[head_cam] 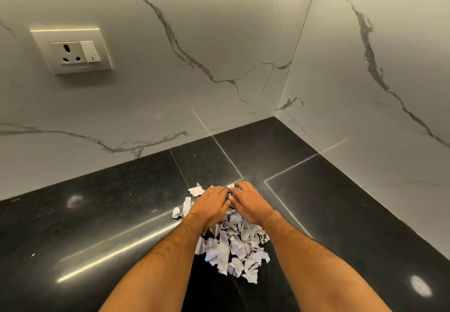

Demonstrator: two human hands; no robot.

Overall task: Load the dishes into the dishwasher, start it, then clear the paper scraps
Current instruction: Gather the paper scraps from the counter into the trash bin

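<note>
A heap of torn white paper scraps (231, 248) lies on the black stone counter (97, 214), in front of the corner of the marble walls. Both hands lie palm down on the far end of the heap, side by side and touching at the fingers. My left hand (211, 204) covers the scraps on the left, with loose pieces showing beyond its fingers and beside its wrist. My right hand (250, 202) rests next to it, fingers bent slightly over the paper. What lies under the palms is hidden. No dishes or dishwasher are in view.
White marble walls meet in a corner (277, 112) behind the heap. A wall socket with a switch (75, 52) is set in the back wall at the left. The counter runs on to the left and to the right along the side wall.
</note>
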